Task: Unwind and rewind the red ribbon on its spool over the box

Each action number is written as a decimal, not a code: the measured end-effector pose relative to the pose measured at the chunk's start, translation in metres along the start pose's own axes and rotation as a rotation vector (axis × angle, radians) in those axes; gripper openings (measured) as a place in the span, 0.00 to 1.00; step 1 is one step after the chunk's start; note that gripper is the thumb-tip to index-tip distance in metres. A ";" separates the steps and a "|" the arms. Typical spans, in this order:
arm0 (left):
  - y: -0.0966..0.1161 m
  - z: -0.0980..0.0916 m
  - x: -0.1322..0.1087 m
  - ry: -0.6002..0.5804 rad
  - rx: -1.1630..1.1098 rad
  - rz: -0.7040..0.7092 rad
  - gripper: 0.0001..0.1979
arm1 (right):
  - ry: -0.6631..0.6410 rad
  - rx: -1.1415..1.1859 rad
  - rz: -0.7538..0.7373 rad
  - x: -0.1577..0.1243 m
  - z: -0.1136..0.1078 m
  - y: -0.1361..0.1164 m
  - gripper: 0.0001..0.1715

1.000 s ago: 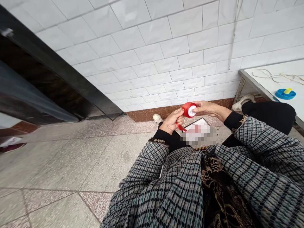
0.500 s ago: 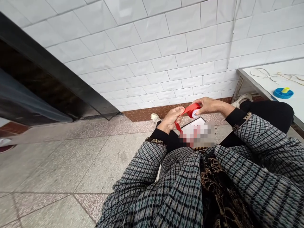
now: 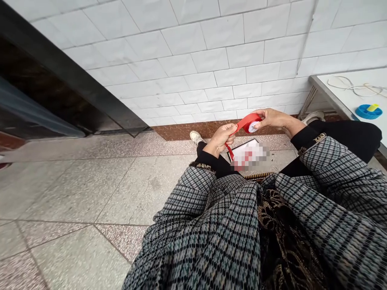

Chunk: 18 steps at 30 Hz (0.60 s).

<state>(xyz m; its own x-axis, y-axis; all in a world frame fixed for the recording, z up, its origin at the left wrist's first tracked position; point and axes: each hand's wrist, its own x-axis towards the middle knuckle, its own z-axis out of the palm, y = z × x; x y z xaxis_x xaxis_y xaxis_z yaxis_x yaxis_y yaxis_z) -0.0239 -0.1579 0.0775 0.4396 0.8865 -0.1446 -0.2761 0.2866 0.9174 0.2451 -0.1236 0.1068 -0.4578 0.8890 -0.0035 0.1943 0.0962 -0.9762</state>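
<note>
Your left hand (image 3: pixel 220 141) pinches the free end of a smooth red strip (image 3: pixel 240 125) between thumb and fingers, above your lap. The strip runs taut up to the round red roll (image 3: pixel 252 122) with its white core, gripped by the curled fingers of your right hand (image 3: pixel 272 118). Farther right, a shallow blue dish (image 3: pixel 367 111) on the white table (image 3: pixel 338 90) holds a small yellow piece. A second ago roll and left hand touched; now the hands are drawn apart.

Red ribbon spool (image 3: pixel 251 123), white core, tilted; loose strip (image 3: pixel 238 131) unwound leftward, taut.
</note>
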 end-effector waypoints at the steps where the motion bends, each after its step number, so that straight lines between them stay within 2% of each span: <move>1: -0.001 0.002 0.001 0.001 -0.010 0.000 0.29 | -0.005 0.027 -0.007 0.000 0.000 0.001 0.31; 6: -0.003 0.007 0.003 -0.010 -0.025 -0.023 0.28 | -0.026 0.153 -0.002 0.000 0.001 0.002 0.32; 12: -0.007 0.017 0.006 -0.027 -0.034 0.018 0.30 | -0.047 0.343 0.033 -0.003 0.008 0.002 0.34; 18: -0.012 0.023 0.010 0.004 -0.079 0.057 0.30 | -0.018 0.351 0.004 -0.002 0.001 0.007 0.38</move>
<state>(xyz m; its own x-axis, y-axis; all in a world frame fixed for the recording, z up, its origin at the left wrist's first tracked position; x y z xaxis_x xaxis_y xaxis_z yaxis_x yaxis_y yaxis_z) 0.0038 -0.1609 0.0734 0.4176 0.9037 -0.0943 -0.3675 0.2629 0.8921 0.2461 -0.1249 0.0994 -0.4732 0.8809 -0.0085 -0.1128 -0.0701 -0.9911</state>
